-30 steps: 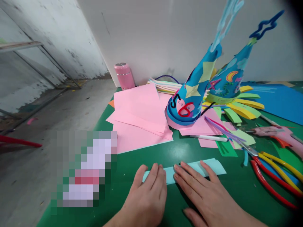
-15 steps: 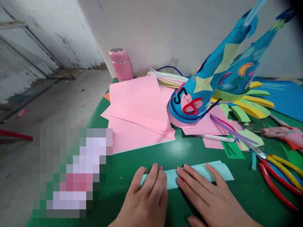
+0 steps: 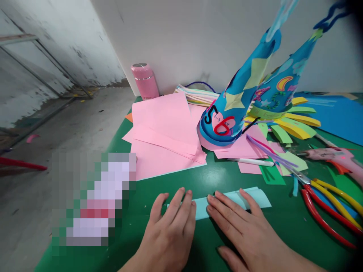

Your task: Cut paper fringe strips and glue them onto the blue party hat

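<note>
A light blue folded paper strip [image 3: 202, 209] lies flat on the green tabletop in front of me. My left hand [image 3: 171, 223] rests over its left end, fingers extended and slightly bent, the thumb side hidden beneath. My right hand [image 3: 241, 226] presses on the strip's middle and right part with fingers stretched out and spread, thumb on the table side. The strip's right end shows loose, slightly separated layers. Neither hand grips anything; both lie on top of the paper.
Pink paper sheets [image 3: 167, 124] lie beyond the strip, near a pink thermos [image 3: 145, 81]. Two decorated blue cone hats [image 3: 227, 117] stand at the back right. Red-handled scissors [image 3: 319, 217], yellow-handled scissors [image 3: 336, 192], a pink glue gun [image 3: 326, 154] and a white pen [image 3: 255, 162] lie rightward.
The view has shifted slightly. My left hand's fingers have lifted and spread a little at the strip's left end; my right hand stays flat on the paper.
</note>
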A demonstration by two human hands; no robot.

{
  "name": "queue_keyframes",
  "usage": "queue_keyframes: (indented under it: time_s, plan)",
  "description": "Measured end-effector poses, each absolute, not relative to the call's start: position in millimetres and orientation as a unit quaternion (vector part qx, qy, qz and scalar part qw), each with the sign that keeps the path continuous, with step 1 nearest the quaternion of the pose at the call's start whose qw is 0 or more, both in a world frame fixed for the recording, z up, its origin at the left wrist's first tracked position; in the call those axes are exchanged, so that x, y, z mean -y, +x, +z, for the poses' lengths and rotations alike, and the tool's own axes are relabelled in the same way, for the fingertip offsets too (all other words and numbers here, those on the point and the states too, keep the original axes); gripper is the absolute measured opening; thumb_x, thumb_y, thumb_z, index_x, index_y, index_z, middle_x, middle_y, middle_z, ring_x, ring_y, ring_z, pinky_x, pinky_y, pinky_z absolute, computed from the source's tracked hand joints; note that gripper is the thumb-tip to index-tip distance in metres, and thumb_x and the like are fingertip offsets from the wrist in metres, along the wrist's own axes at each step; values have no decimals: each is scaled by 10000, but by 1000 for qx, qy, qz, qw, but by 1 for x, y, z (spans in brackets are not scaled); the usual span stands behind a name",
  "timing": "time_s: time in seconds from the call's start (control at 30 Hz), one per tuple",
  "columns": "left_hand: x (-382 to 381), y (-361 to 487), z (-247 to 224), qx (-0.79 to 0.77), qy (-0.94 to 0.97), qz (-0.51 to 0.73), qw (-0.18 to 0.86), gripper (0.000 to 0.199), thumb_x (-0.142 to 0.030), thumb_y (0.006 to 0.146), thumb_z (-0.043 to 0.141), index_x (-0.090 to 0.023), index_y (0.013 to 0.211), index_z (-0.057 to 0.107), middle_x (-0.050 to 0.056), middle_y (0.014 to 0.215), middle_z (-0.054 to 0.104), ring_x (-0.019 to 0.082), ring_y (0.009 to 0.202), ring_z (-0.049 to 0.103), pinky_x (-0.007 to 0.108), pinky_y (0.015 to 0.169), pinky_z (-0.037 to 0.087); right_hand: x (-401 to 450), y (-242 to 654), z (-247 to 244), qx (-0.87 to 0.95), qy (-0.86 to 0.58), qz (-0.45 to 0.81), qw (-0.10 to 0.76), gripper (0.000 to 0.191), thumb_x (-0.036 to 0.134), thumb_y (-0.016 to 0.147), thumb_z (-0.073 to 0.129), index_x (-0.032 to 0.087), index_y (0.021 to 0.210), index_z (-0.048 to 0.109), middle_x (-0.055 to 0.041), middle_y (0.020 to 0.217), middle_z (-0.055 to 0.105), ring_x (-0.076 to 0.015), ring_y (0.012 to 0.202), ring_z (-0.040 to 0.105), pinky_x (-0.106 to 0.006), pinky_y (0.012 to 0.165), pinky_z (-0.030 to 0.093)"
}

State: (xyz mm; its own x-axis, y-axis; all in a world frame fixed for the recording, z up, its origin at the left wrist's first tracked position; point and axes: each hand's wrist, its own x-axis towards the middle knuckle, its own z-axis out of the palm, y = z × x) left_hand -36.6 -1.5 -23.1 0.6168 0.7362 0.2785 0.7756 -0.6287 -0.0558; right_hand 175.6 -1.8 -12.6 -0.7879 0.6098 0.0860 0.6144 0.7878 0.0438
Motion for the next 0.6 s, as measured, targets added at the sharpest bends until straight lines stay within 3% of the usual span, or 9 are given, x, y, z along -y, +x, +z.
queue_keyframes:
  time_s: [0.33, 0.6]
  plan:
    - [3, -3, 5, 444, -887, -75, 103, 479, -487, 782, 402, -152, 1083, 565, 112, 1226, 495, 294, 1203, 289, 560, 939, 33, 5, 176, -8, 943, -330, -9, 47, 511, 330, 816, 354, 120, 1279, 309, -58, 1347, 324, -240, 1248, 223, -481, 979, -11]
    - [0, 3, 4, 460, -885, -37, 64, 473, -486, 794, 367, -170, 1074, 580, 93, 1213, 513, 279, 1180, 318, 523, 924, 72, 8, 177, -8, 937, -343, 52, 44, 568, 302, 813, 351, 129, 1325, 173, -62, 1382, 231, -272, 1253, 206, -564, 933, 184]
